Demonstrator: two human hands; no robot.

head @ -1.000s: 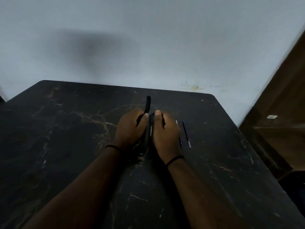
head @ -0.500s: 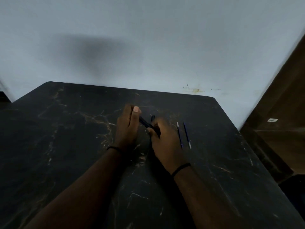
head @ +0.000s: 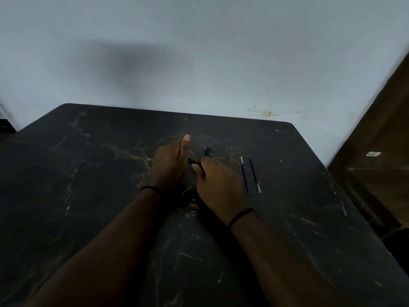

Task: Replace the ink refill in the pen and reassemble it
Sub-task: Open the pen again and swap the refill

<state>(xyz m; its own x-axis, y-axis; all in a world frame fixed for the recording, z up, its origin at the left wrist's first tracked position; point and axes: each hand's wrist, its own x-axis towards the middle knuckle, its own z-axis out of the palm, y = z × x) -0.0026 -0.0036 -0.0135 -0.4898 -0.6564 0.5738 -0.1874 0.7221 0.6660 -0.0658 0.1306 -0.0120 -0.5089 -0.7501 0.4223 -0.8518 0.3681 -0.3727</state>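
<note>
Between the two hands, low over the dark marble-look table [head: 88, 196], sits a black pen [head: 193, 161], gripped at both ends. Left hand [head: 169, 167] is curled round one end, thumb sticking straight up and away from the pen. Right hand [head: 219, 182] is curled round the other end, thumb tip pressed on the barrel right where the hands nearly meet. Only a short dark stretch of pen shows in the gap; too dim to tell whether it is one piece or already split at a joint.

Just beyond the right hand's knuckles a second dark stubby piece [head: 207, 151] pokes up, likely a cap or a barrel section, can't tell which, nor whether the hand holds it or it lies on the table.

Right of the right hand, near but not touching it, two thin blue refills [head: 245, 175] and [head: 255, 173] lie side by side on the table, roughly parallel, pointing away from the person.

Progress judgement: early. Looks like the twisting or pulling-apart stage. Both refills lie outside the pen, so no swap appears done yet. Left: open the barrel, take out the old refill, slide in a new one, close the pen back up.
</note>
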